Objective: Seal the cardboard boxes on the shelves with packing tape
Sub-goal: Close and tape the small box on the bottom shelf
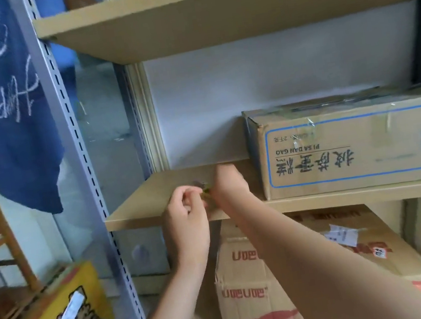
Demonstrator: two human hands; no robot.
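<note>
1. On the middle shelf board (138,198), near its front edge, both hands meet over a small blurred thing (204,188). It is dark and greenish, and I cannot name it; it may be an end of tape, but no roll is visible.
2. The left hand (184,213) has its fingers curled, the tips toward that thing; the right hand (228,184) comes from the other side and seems to pinch it. Whether either truly clamps it I cannot tell for the left hand.
3. The upper cardboard box (352,142) lies just to the right of the hands, its long axis along the shelf. The right hand is nearer to it, close to the box's left corner but not touching.
4. This box is brown corrugated card with blue print and glossy clear tape already on top.
5. The lower cardboard box (251,285), with red print and paper labels, stands on the shelf below, under the forearms.
6. I judge the coming move goes rightward.
</note>
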